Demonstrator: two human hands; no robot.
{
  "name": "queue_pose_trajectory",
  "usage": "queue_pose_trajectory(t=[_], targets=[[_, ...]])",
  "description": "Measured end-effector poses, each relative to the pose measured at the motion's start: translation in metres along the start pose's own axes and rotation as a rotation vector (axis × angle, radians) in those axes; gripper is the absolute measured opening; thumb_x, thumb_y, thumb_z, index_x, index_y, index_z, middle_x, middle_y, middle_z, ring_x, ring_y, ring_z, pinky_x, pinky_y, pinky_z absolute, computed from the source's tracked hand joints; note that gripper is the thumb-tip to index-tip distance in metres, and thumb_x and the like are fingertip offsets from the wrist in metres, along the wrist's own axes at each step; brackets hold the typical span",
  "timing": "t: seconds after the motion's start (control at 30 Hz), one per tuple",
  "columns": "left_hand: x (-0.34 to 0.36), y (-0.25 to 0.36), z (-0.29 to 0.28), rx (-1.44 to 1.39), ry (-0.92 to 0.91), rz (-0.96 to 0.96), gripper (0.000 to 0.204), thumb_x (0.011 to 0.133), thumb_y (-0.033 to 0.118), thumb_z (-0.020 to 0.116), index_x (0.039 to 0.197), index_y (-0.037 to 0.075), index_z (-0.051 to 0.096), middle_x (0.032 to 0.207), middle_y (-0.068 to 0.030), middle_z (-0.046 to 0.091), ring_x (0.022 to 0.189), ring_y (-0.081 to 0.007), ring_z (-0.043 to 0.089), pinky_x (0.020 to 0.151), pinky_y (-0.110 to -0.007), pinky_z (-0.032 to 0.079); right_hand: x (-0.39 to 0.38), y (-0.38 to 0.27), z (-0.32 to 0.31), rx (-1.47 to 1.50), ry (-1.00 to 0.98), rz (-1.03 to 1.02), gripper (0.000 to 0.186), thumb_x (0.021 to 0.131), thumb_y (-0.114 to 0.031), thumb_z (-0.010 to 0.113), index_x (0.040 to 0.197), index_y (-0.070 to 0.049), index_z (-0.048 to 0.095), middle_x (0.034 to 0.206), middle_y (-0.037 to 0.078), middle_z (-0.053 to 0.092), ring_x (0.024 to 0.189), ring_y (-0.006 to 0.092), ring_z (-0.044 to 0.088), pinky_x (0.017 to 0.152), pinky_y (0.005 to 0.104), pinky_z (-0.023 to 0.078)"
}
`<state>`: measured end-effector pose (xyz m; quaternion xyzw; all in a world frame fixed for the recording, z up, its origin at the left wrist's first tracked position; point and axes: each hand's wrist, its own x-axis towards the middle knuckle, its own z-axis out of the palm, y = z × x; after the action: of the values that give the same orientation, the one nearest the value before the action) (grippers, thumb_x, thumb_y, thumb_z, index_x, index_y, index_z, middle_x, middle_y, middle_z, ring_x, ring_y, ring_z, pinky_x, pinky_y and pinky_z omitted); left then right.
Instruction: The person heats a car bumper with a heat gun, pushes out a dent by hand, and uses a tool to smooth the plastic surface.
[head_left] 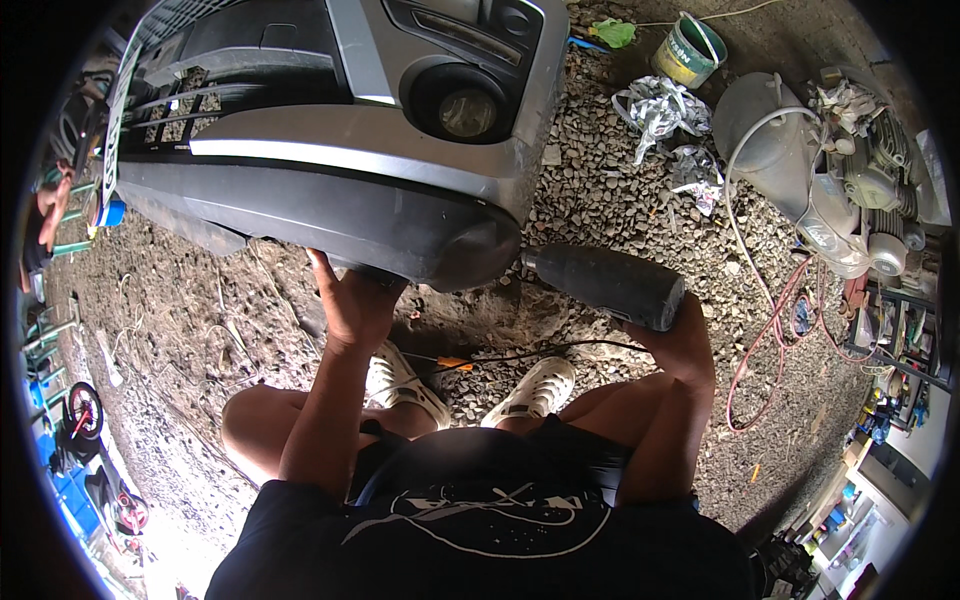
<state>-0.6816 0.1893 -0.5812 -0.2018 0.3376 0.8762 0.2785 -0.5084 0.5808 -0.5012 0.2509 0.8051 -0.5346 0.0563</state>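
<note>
A large silver-and-black car bumper (pixel 330 150) with a grille opening and a round fog lamp (pixel 467 113) fills the upper left. My left hand (pixel 357 305) is at its lower black edge, thumb up against it and fingers hidden underneath. In my right hand (pixel 672 330) is a black corded power tool (pixel 610 283), its body lying nearly level. Its narrow front end points left at the bumper's rounded corner. Whether the tip touches the bumper I cannot tell. The handle and most of my right fingers are hidden below the tool.
A black cord (pixel 560 347) runs above my white clogs (pixel 532 392). On the gravel lie an orange object (pixel 455 364) and crumpled plastic (pixel 665 105). A green-and-yellow bucket (pixel 689 50), an air compressor (pixel 790 160) and a red hose (pixel 768 375) are to the right. Another person's arm (pixel 53 215) shows far left.
</note>
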Motion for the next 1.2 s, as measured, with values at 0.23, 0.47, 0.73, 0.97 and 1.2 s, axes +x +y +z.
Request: queue_pose_trajectory(t=[0.23,0.47,0.73,0.97,1.2], targets=[[-0.0011,0.0009,-0.0018,-0.005,-0.001,0.003,0.126,0.088,0.094,0.045,0.169,0.000,0.020,0.173,-0.0198,0.028,0.157,-0.0363,0.033,0.130,-0.052,0.027,-0.0001,-0.0068,0.0032,0.028,0.022,-0.013,0.048,0.073,-0.007,0.088,0.118,0.004,0.073,0.106,0.015,0.080,0.098,0.0206,0.077,0.087,0.0361,0.060],[-0.0018,0.0006,0.0004,-0.007,-0.007,0.007,0.127,0.088,0.094,0.046,0.169,0.000,0.020,0.173,-0.0203,0.028,0.157,-0.0365,0.032,0.130,-0.053,0.027,-0.0022,-0.0081,0.0014,0.059,-0.001,-0.005,0.048,0.073,-0.004,0.087,0.118,0.004,0.073,0.108,0.014,0.080,0.098,0.0201,0.076,0.088,0.0358,0.059],[0.0006,0.0000,-0.0057,-0.022,0.000,0.005,0.128,0.088,0.094,0.046,0.169,-0.001,0.017,0.174,-0.0208,0.026,0.158,-0.0367,0.030,0.131,-0.053,0.025,-0.0035,-0.0071,0.0010,0.069,-0.003,0.003,0.055,0.074,-0.004,0.087,0.125,0.003,0.070,0.112,0.014,0.079,0.103,0.0200,0.075,0.091,0.0356,0.058],[0.0003,-0.0002,-0.0010,-0.028,-0.005,0.015,0.125,0.090,0.092,0.047,0.168,-0.001,0.020,0.172,-0.0211,0.029,0.157,-0.0364,0.032,0.130,-0.053,0.026,-0.0033,-0.0042,0.0006,0.106,-0.007,0.001,0.054,0.074,-0.003,0.087,0.125,0.002,0.071,0.112,0.013,0.079,0.102,0.0198,0.075,0.090,0.0358,0.059],[-0.0006,0.0001,-0.0008,-0.032,0.001,0.015,0.124,0.090,0.092,0.049,0.168,-0.001,0.021,0.172,-0.0204,0.031,0.157,-0.0361,0.033,0.130,-0.053,0.027,-0.0030,-0.0037,0.0014,0.106,0.010,-0.015,0.054,0.074,-0.003,0.089,0.124,0.002,0.071,0.111,0.014,0.079,0.102,0.0202,0.076,0.090,0.0359,0.059]])
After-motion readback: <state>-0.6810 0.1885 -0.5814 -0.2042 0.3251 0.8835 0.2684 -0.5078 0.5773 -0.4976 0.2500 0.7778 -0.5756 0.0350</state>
